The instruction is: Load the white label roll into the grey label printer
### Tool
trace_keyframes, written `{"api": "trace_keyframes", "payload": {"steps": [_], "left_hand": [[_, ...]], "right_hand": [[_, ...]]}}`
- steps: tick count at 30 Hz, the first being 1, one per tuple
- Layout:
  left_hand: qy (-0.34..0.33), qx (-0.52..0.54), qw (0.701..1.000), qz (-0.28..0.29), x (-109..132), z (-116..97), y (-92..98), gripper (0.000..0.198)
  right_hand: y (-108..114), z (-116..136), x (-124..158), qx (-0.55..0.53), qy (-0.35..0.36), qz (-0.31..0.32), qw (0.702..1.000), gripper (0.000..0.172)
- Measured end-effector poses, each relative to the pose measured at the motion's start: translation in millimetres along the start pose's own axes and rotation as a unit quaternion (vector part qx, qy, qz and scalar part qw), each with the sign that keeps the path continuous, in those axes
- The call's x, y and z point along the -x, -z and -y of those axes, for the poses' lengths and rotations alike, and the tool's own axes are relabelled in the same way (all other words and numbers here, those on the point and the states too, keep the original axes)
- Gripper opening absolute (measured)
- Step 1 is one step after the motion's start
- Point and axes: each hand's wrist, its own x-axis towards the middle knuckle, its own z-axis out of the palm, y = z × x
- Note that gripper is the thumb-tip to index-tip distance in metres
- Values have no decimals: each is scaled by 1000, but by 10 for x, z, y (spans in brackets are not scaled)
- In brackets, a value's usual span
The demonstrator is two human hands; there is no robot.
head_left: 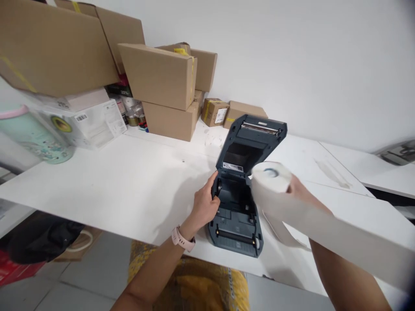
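Observation:
A dark label printer (pixel 238 216) stands on the white table with its lid (pixel 254 138) raised, showing the hollow inside and a roller at the front. Against the printer's left side rests my left hand (pixel 206 202), its index finger stretched along the edge near the hinge. A roll of white labels (pixel 270 177) is gripped by my right hand (pixel 300 194), just right of the open printer. A long strip of the roll trails toward the lower right, across my right forearm. The roll partly hides my right fingers.
Cardboard boxes (pixel 158 77) are stacked at the back left, beside a white box (pixel 94 123) and a mint tumbler (pixel 35 134). Two small cartons (pixel 215 111) stand behind the printer. Crumpled clear film (pixel 332 172) lies to the right. The table's front edge (pixel 106 224) runs close to me.

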Motion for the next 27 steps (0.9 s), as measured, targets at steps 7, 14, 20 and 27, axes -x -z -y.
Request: {"api": "trace_keyframes", "payload": {"steps": [7,14,20,27], "left_hand": [[-8,-8,1000,-7,3,31,-11,86],[-26,3,999,-26,2,66,-56,88],[-27,1,999,-20,0,50,-44,85],[-25,10,999,-22,5,73,-47,81]], "right_hand": [[-414,296,-373,96,26,217,971,66],[-611,281,-508,213,-22,297,931,62],[-764,167,-515,273,2,292,917,71],[-725,245,303,228,112,81,964,41]]}}
